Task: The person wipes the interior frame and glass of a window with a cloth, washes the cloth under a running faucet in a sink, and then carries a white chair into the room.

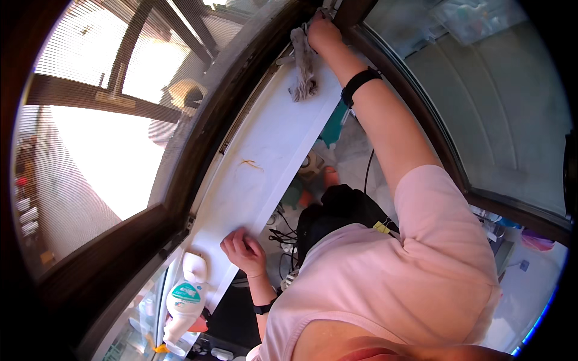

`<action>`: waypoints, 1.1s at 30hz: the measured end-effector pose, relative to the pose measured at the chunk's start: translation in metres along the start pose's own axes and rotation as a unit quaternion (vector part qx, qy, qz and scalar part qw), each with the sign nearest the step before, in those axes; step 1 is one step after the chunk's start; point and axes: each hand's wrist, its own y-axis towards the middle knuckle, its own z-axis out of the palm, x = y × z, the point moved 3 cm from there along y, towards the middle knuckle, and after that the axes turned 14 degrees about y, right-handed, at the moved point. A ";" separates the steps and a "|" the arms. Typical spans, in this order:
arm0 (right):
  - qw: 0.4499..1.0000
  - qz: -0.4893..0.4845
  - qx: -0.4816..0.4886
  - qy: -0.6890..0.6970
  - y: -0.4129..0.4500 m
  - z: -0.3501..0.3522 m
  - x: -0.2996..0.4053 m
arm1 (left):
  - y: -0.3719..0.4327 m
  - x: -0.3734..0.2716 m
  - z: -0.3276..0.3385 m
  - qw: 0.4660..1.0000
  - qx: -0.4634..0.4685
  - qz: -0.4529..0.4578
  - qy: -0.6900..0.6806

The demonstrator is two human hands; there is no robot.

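Note:
At the top of the view my right hand [323,34] is closed on a crumpled grey cloth [305,67], in the corner where the dark window frame meets the white sill. Part of the cloth hangs down onto the sill. My left hand [245,252] rests at the sill's near edge with its fingers loosely curled; nothing shows in it. Just below it, a white plastic bottle [185,300] with a green label stands by the lower end of the white windowsill [253,180]. A brownish mark [251,164] lies across the middle of the sill.
An open casement window [487,113] with a dark frame borders the right arm. A screened window [104,135] lies left of the sill. Below the sill are black cables [284,234], a teal object [334,124] and several things on the floor.

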 end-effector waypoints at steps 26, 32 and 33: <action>0.991 -0.007 0.129 -0.019 -0.036 -0.005 0.028 | 0.000 -0.002 -0.004 1.000 0.006 0.014 0.011; 0.991 0.104 0.078 0.035 -0.018 -0.001 0.013 | -0.001 0.001 -0.002 1.000 0.002 0.023 -0.008; 0.992 0.065 0.107 0.006 -0.026 -0.001 0.019 | 0.001 -0.001 -0.005 1.000 0.002 0.024 -0.003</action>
